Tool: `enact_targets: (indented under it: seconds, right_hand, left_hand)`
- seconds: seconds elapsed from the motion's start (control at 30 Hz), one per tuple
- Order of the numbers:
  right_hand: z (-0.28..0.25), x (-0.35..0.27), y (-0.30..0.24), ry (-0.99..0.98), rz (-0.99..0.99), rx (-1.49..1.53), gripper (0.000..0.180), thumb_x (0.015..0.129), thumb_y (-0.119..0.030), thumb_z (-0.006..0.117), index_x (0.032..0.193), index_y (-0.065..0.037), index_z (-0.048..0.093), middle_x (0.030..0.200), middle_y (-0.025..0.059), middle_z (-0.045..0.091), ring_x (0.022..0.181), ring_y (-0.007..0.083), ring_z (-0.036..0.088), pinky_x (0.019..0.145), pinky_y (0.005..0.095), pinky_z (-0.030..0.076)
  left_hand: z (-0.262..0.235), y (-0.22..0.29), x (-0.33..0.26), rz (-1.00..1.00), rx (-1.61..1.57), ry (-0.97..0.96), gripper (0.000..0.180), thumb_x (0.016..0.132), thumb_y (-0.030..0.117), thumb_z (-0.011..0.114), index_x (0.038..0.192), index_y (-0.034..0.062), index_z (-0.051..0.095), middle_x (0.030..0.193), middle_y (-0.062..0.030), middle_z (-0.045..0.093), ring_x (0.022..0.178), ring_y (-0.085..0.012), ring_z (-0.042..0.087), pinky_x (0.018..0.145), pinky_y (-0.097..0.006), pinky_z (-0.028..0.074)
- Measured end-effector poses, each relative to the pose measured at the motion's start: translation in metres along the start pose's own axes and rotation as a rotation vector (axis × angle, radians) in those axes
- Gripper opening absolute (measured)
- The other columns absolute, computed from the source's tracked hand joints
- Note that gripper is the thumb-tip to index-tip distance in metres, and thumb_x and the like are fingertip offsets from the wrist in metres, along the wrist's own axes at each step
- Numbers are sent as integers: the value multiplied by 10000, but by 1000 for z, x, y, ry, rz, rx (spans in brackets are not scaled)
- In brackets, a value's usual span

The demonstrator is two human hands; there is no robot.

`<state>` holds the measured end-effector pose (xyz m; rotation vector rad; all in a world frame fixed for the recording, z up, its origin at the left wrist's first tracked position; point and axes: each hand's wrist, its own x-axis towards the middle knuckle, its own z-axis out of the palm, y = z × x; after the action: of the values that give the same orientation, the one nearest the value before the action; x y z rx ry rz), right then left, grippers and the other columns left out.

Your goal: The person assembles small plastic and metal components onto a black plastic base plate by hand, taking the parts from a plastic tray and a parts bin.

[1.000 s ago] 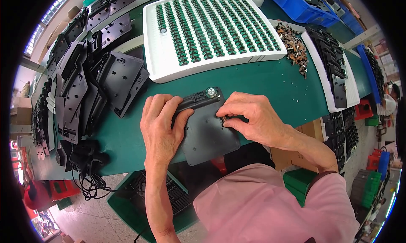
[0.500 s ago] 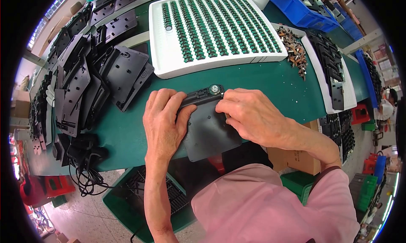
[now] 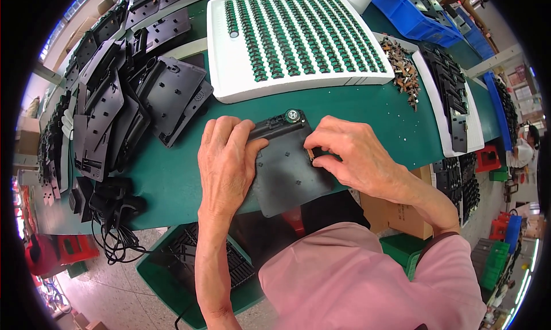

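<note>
A flat black plastic panel [image 3: 290, 178] lies at the table's near edge, with a thicker ridge along its far end. Set in that ridge is a small round silver part on green [image 3: 293, 116]. My left hand [image 3: 225, 155] grips the panel's left side, thumb on top and fingers curled over the ridge. Beside the panel's right edge, my right hand [image 3: 359, 152] pinches a small brownish strip [image 3: 311, 154] between thumb and fingers. The fingers partly hide the strip, and I cannot tell whether it touches the panel.
Beyond the panel stands a white foam tray [image 3: 232, 80] with rows of small green-and-black parts. Right of it lies a pile of small brown pieces [image 3: 404, 71]. Black panels [image 3: 172, 89] are stacked left, near black cables [image 3: 117, 232]. A blue bin [image 3: 410, 20] sits far right.
My right hand has moved from the ridge by the round part down along the panel's right edge, and the brownish strip now shows in its pinch. My left hand keeps its hold.
</note>
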<state>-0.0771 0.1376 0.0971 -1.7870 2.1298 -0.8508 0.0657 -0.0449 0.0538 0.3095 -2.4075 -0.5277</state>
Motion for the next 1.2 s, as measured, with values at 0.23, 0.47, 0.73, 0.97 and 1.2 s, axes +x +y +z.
enact_targets:
  seconds: [0.23,0.47,0.73,0.97,1.2]
  right_hand:
    - [-7,-10,-3,-17,408,299,260,835,-59,730,1054,50,642,783,144,677,669,259,662,611,384,501]
    - [-6,-23,-6,-68,587,606,492,888,-18,702,1343,49,527,822,55,667,689,97,613,595,265,505]
    - [1,-37,-3,-41,638,1080,585,898,-56,670,1406,103,427,957,126,712,829,148,686,718,278,589]
    - [2,-46,3,-14,593,1131,548,929,-109,628,1401,97,439,1007,135,707,868,149,679,712,278,588]
    - [3,-40,-1,7,640,1029,465,953,-149,657,1328,74,498,885,84,693,741,94,646,576,243,568]
  left_hand:
    - [0,-1,0,-4,11,9,283,749,90,797,971,-2,648,906,-104,577,842,-294,537,732,-406,468]
    - [-2,-2,-1,-2,-1,43,284,757,89,794,982,-5,649,921,-116,594,842,-302,555,731,-401,472]
    - [-2,0,0,-25,-39,22,284,749,95,808,967,-5,657,924,-114,616,842,-302,573,731,-400,477]
    - [-3,4,1,-43,-107,-16,268,750,105,813,948,-4,669,907,-110,637,837,-294,592,743,-386,488]
    - [-3,3,1,-1,-97,-38,282,752,97,809,985,1,683,902,-105,634,841,-288,593,742,-383,488]
